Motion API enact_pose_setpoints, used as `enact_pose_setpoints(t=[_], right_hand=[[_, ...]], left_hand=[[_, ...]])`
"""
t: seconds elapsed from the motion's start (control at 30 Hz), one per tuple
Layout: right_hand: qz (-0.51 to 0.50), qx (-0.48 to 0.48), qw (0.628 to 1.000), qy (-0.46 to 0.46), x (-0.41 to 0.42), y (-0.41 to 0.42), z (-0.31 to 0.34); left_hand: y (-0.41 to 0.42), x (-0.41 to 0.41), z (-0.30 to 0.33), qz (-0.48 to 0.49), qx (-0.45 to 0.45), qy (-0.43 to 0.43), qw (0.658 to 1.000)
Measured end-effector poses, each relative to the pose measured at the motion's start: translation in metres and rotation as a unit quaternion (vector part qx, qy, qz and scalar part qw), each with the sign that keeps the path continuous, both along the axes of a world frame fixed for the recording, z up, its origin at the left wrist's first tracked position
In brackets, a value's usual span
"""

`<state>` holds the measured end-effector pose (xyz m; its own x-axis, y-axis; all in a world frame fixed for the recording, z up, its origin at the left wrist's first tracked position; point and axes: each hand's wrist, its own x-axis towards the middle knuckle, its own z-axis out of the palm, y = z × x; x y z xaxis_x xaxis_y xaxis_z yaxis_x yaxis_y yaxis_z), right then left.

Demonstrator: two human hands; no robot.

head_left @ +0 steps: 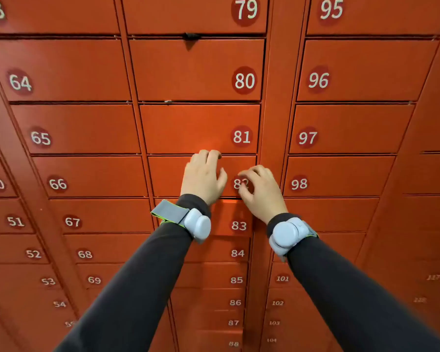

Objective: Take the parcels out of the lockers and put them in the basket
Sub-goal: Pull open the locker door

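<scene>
A: What's hidden?

B: No parcels or basket in frame. Every locker door [198, 128] in view is shut, so contents can't be seen. Number on door 82 [168, 176], centre of frame, is half covered by the right hand [261, 193]. Labels at lower right and along the bottom are blurred, mostly unreadable. "63" at upper left is cut by the frame edge.

A: Hands?

B: Both on door 82. Left hand [202, 176]: fingers curled, tips at the door's top edge, at the seam under 81. Can't tell if they hook into the gap or just rest there. Right hand: fingers bent, tips on the number sticker. Neither has hold of any loose item.

A: Anything else?

B: Dark sleeves [142, 280], grey band with a pale round unit on each wrist [197, 224]. Small dark thing in the seam between 79 and 80 [191, 36], top centre, can't identify it.
</scene>
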<state>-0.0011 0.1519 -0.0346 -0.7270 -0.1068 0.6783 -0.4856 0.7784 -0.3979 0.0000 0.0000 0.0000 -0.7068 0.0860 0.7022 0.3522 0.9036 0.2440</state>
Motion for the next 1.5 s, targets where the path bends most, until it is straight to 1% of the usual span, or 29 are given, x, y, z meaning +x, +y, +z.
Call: enact_pose_setpoints(t=[0.13,0.23,0.3,0.43,0.5,0.53,0.63,0.73,0.8,0.93,1.0,1.07,1.17,1.27,1.37,1.5], right_hand=[[0.023,0.064,0.994,-0.086,0.008,0.001,-0.02],[0.033,0.093,0.987,-0.13,0.013,0.003,-0.035],[0.043,0.087,0.986,-0.135,0.02,0.003,-0.04],[0.035,0.082,0.992,-0.09,0.033,-0.001,-0.044],[0.039,0.061,0.995,-0.073,0.039,-0.005,-0.044],[0.045,0.045,0.996,-0.069,0.042,-0.008,-0.043],[0.074,-0.005,0.995,-0.066,0.049,-0.013,-0.04],[0.131,-0.131,0.979,-0.082,0.058,-0.019,-0.04],[0.135,-0.184,0.969,-0.09,0.063,-0.026,-0.043],[0.122,-0.181,0.966,-0.139,0.064,-0.041,-0.053],[0.118,-0.172,0.966,-0.156,0.063,-0.05,-0.055],[0.116,-0.169,0.965,-0.167,0.062,-0.065,-0.054],[0.126,-0.171,0.958,-0.192,0.062,-0.085,-0.053],[0.145,-0.176,0.949,-0.219,0.064,-0.108,-0.056],[0.145,-0.179,0.944,-0.235,0.067,-0.124,-0.063],[0.148,-0.162,0.946,-0.238,0.072,-0.139,-0.066]], left_hand=[[0.001,0.01,-0.028,-0.018,-0.007,-0.058,0.998],[0.002,0.015,-0.045,-0.061,-0.016,-0.103,0.993],[0.002,0.02,-0.051,-0.076,-0.02,-0.127,0.989],[0.005,0.028,-0.063,-0.067,-0.02,-0.18,0.981],[0.005,0.034,-0.066,-0.064,-0.015,-0.206,0.976],[0.004,0.037,-0.066,-0.065,-0.007,-0.205,0.976],[0.002,0.048,-0.063,-0.059,0.018,-0.165,0.984],[-0.006,0.058,-0.051,-0.028,0.065,-0.182,0.981],[-0.018,0.065,-0.042,-0.003,0.054,-0.197,0.979],[-0.041,0.077,-0.036,0.037,-0.01,-0.233,0.972],[-0.05,0.082,-0.039,0.038,-0.012,-0.263,0.964],[-0.059,0.085,-0.04,0.059,-0.01,-0.287,0.956],[-0.076,0.088,-0.037,0.102,-0.034,-0.339,0.935],[-0.1,0.092,-0.031,0.097,-0.085,-0.389,0.912],[-0.119,0.095,-0.026,0.107,-0.106,-0.404,0.902],[-0.138,0.099,-0.023,0.133,-0.091,-0.4,0.902]])
